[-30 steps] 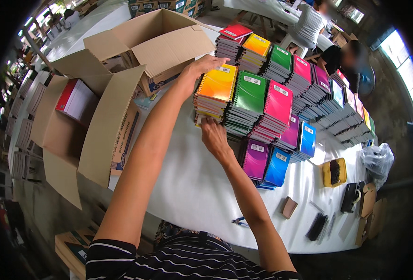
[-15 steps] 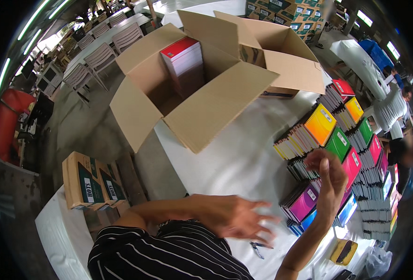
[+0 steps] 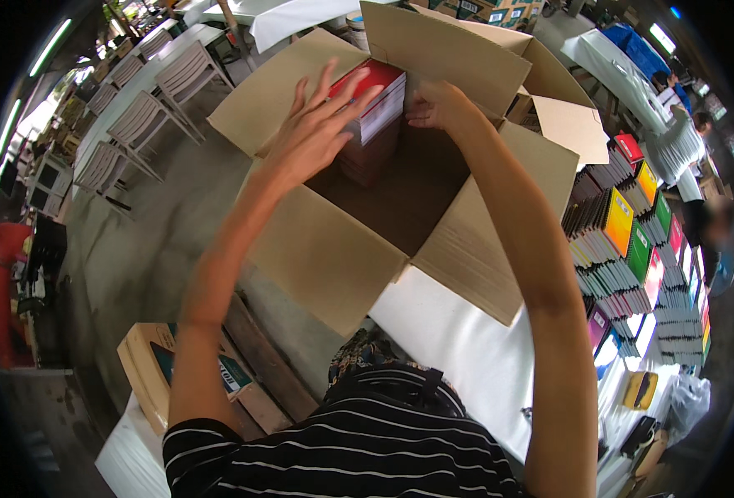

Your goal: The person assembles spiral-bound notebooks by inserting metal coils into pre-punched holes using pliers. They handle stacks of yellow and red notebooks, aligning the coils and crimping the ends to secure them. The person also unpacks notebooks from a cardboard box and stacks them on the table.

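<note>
A stack of red-covered books or notebooks [image 3: 375, 120] stands upright inside an open cardboard box [image 3: 334, 266], near its far left corner. My left hand [image 3: 321, 129] is spread over the near left side of the stack, hiding part of the top red cover. No item is between its fingers. On the stack's other side, my right hand [image 3: 440, 108] hovers above the box's inside with its fingers loosely bent. A small gap separates it from the pages, and nothing shows in its grasp.
Another open carton [image 3: 562, 124] adjoins this box at the right. Piles of coloured spiral notebooks [image 3: 620, 224] line the white table's [image 3: 466, 373] right side, near a yellow item [image 3: 639, 390] and a plastic bag [image 3: 686, 402]. A closed carton [image 3: 147, 365] sits lower left. People are at far right.
Both hands have moved up and forward, from over the table near the notebooks to either side of the red stack. The view has shifted, bringing the box closer.
</note>
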Tool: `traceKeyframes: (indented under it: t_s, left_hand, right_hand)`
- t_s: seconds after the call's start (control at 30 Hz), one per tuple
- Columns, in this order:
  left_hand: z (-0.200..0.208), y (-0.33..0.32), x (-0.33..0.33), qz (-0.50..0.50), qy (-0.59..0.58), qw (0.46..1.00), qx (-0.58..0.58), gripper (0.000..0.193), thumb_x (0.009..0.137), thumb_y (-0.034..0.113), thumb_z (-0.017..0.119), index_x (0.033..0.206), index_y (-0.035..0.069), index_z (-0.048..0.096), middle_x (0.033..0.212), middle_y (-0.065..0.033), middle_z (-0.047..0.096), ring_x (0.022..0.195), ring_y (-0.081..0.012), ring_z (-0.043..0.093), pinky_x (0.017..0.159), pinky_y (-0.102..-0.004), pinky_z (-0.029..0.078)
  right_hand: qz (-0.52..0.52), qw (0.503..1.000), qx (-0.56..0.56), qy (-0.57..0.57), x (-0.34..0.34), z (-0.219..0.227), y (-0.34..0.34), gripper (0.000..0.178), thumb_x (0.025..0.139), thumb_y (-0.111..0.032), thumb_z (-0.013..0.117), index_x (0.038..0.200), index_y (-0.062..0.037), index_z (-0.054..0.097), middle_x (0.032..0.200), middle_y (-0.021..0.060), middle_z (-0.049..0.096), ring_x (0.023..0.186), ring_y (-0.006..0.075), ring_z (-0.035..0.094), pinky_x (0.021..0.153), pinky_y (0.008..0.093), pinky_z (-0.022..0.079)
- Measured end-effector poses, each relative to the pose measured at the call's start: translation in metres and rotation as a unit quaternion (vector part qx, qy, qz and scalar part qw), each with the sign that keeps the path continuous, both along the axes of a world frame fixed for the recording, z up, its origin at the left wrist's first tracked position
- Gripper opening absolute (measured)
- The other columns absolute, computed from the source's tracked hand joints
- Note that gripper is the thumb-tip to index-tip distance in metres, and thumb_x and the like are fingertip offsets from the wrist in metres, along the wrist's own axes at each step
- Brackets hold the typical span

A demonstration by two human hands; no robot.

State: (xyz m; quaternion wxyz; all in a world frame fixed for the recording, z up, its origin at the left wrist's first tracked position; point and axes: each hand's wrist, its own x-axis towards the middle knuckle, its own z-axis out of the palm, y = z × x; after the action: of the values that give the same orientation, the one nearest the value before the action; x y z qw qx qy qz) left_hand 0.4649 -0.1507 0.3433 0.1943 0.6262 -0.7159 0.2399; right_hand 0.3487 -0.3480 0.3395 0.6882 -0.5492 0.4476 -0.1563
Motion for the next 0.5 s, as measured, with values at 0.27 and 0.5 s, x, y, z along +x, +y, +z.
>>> traceKeyframes:
  t_s: [0.27,0.5]
  left_hand:
    - [-0.066,-0.084,0.051,-0.264,-0.284,0.909,0.152,0.013,0.076,0.019,0.064,0.066,0.019,0.072,0.137,0.0026,0.051,0.141,-0.0216,0.026,0.118,-0.046,0.02]
    - [-0.123,-0.106,0.086,-0.139,-0.43,0.886,0.107,0.013,0.076,0.018,0.064,0.077,0.01,0.074,0.148,-0.0077,0.037,0.142,-0.0286,0.021,0.12,-0.0406,0.015]
  right_hand:
    - [-0.272,0.959,0.057,0.047,0.042,-0.064,-0.039,0.024,0.087,-0.01,0.051,0.11,-0.0047,0.055,0.102,0.0188,0.059,0.081,0.0351,0.062,0.061,0.0535,0.052]
    - [-0.139,0.977,-0.011,0.163,0.06,-0.167,-0.075,0.013,0.085,-0.011,0.053,0.09,-0.0034,0.063,0.08,0.0164,0.064,0.065,0.0313,0.064,0.056,0.0479,0.053]
